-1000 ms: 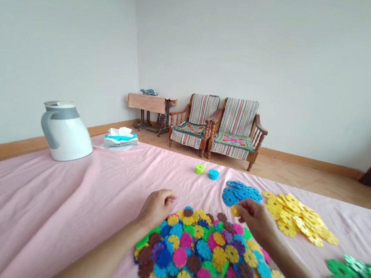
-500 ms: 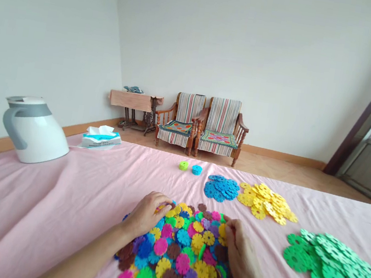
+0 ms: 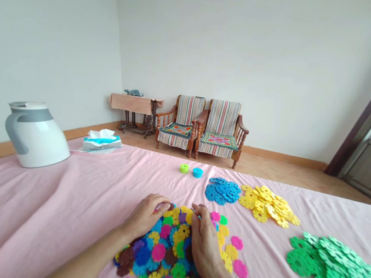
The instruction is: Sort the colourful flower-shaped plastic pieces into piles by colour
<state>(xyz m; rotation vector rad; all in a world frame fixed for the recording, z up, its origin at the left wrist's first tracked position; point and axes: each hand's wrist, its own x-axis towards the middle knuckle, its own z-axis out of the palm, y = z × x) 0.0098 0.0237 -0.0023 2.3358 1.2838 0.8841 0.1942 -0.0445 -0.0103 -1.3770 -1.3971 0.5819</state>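
A heap of mixed-colour snowflake discs (image 3: 168,252) lies on the pink cloth (image 3: 94,190) right in front of me. My left hand (image 3: 146,216) rests on the heap's far left edge, its fingers curled onto the discs there. My right hand (image 3: 203,244) sits on the middle of the heap with its fingers bent down among the discs; what they pinch is hidden. Further back lie sorted piles: blue discs (image 3: 222,191), yellow discs (image 3: 268,205) and green discs (image 3: 336,273) at the right.
A small green stack (image 3: 184,168) and a small blue stack (image 3: 197,173) stand behind the heap. A white kettle (image 3: 36,135) and a tissue pack (image 3: 102,141) sit at the far left. Two wooden armchairs (image 3: 204,128) and a side table stand by the back wall.
My right hand came back from beside the blue pile and slid left onto the middle of the mixed heap. A few discs now lie spread to its right. My left hand barely moved.
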